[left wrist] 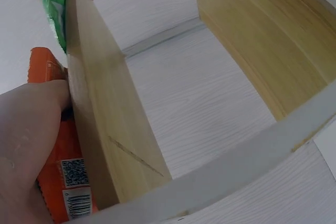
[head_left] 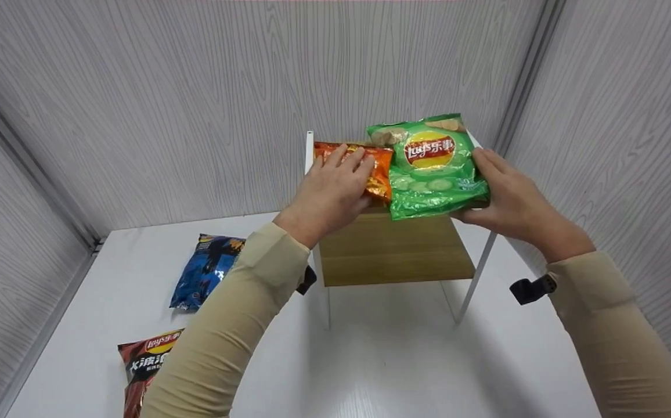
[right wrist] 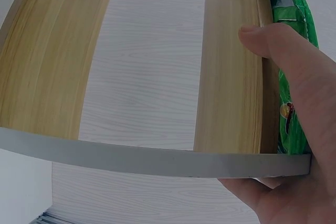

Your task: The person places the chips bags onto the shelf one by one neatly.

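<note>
Green Lay's bag (head_left: 431,165) atop rack (head_left: 396,249), beside orange bag (head_left: 381,168). Right hand (head_left: 515,200) clamped on green bag's edge, thumb under board. Left hand (head_left: 331,194) on orange, fingers slightly apart. Blue bag (head_left: 205,273), dark-red bag (head_left: 148,363) left.

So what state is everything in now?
Rack: standing upright.
Orange bag: on the rack, under the left hand.
Green bag: face up on the rack, right hand at its edge.
Blue bag: lying down, partly behind the left sleeve.
Dark red bag: lying down, partly behind that sleeve.
</note>
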A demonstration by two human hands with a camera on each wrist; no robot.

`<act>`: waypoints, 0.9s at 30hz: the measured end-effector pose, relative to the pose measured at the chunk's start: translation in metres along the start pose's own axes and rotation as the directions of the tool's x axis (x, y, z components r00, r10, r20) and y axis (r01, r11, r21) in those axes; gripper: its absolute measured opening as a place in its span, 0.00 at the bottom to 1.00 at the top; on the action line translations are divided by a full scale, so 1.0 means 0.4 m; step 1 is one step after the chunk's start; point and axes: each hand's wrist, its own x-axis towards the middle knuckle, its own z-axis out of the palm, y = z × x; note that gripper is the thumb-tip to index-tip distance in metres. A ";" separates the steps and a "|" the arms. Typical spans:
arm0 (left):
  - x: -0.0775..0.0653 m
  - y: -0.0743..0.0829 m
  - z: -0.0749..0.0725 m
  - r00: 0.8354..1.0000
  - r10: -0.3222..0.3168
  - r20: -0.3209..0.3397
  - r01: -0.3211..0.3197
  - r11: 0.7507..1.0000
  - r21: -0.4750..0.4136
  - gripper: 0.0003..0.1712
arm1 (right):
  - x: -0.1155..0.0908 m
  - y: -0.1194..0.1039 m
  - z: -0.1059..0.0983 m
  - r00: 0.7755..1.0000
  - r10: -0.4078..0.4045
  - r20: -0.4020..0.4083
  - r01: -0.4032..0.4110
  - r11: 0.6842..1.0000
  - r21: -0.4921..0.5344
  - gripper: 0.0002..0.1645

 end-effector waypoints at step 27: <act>0.025 0.048 0.002 0.987 -0.085 0.138 0.092 0.995 -0.046 0.55 | -0.005 0.016 -0.005 1.000 0.007 -0.003 -0.007 1.000 0.002 0.64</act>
